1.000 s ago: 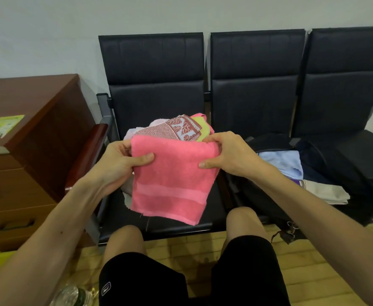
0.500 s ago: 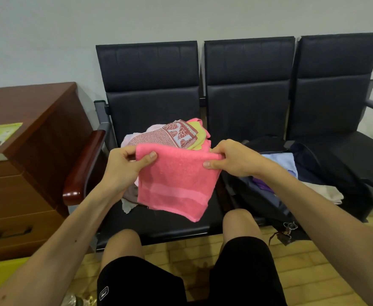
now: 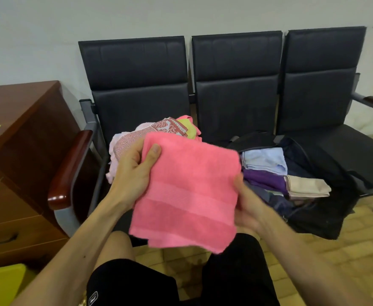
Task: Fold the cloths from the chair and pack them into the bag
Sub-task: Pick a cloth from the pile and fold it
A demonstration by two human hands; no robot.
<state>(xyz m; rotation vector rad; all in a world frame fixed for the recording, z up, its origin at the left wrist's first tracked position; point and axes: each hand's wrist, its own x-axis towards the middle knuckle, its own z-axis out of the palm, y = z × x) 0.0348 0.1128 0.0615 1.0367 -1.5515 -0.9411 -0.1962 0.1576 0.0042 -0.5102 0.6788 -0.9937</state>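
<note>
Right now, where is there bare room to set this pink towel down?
The right chair's seat, past the bag, is bare. Inside the bag, dark room shows right of the blue cloth, above the beige cloth. The left chair is crowded by the unfolded pile.

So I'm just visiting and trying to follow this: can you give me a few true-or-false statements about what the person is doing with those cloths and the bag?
1. The left hand and the right hand both hold the pink towel. True.
2. The bag has nothing in it. False: a light blue cloth, a purple cloth and a beige cloth lie folded in it.
3. A pile of cloths lies on the left chair. True.
4. The bag sits on the floor. False: it lies on the middle chair, on its seat.
</note>
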